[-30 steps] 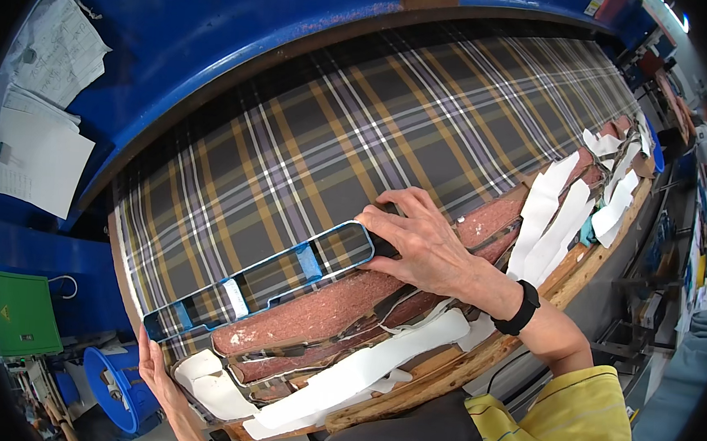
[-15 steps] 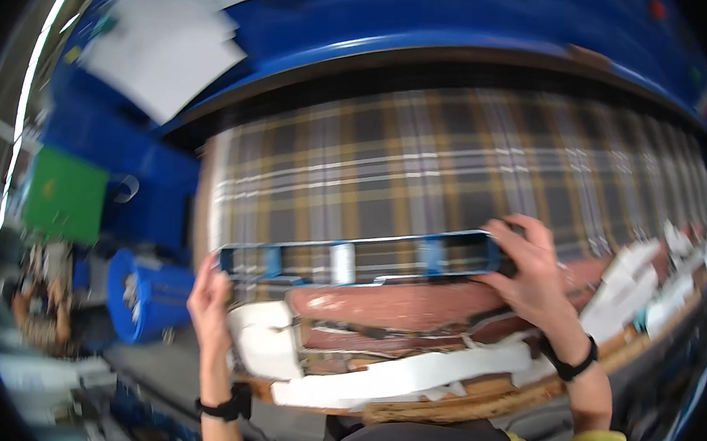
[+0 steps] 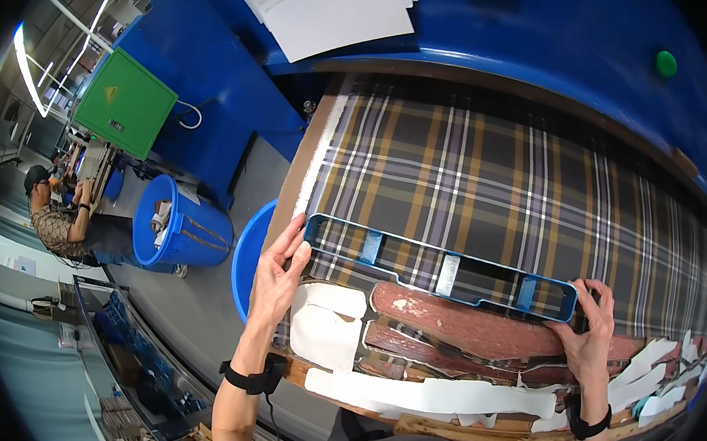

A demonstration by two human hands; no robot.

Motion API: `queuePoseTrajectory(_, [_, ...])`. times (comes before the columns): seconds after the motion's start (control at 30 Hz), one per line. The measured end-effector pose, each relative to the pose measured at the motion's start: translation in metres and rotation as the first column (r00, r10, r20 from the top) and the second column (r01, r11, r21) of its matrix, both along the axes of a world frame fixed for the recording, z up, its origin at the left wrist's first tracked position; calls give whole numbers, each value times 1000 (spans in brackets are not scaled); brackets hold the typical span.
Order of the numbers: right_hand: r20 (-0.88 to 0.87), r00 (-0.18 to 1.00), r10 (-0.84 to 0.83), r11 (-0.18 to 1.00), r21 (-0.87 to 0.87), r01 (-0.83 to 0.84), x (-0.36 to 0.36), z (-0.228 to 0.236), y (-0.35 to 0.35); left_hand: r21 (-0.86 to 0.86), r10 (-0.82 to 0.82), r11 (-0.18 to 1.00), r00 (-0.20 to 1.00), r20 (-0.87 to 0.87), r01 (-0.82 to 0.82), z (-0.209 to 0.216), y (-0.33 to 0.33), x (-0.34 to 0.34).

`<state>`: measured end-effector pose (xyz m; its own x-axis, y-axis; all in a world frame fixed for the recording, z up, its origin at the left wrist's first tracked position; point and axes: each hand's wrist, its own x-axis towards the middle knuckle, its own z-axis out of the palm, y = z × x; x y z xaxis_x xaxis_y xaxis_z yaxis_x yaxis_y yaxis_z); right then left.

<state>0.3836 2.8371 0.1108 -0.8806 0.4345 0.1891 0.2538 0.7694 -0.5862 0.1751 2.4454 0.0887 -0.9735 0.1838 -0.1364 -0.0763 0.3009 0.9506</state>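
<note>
A long, narrow cutting die (image 3: 448, 275), a blue metal frame with a few crossbars, lies on or just over plaid fabric (image 3: 487, 181); I cannot tell if it touches all along. At its left end my left hand (image 3: 273, 285) grips the frame between thumb and fingers. My right hand (image 3: 591, 335) pinches the opposite end, thumb on the near side. Plaid cloth shows through the die's openings. Just nearer to me, worn reddish-brown boards (image 3: 469, 325) lie along the fabric's edge. Black bands circle both wrists.
White scraps (image 3: 325, 337) and a long white strip (image 3: 440, 394) line the table's near edge. Beyond the fabric stands a blue machine (image 3: 545, 54) with papers (image 3: 335, 14) on it. Blue bins (image 3: 189, 233) and a green box (image 3: 126, 102) are left, with another person (image 3: 62, 221) farther off.
My view has swung, so the table now slants down to the right. Both hands keep hold of the die's ends. Within the picture, the die and hands sit farther right.
</note>
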Motion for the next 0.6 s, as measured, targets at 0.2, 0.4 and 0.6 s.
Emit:
queuePoseTrajectory(0.2, [17,1000,-8,1000,-24,8,0,-1,0,26,17,1000,1000,-23,-17,3,0,0])
queuePoseTrajectory(0.4, [46,999,-16,1000,-13,17,-1,1,-2,19,28,999,999,-29,-28,5,2,0])
queuePoseTrajectory(0.6, [56,998,-11,1000,-17,12,0,1,-2,59,58,997,998,-19,-57,9,4,0])
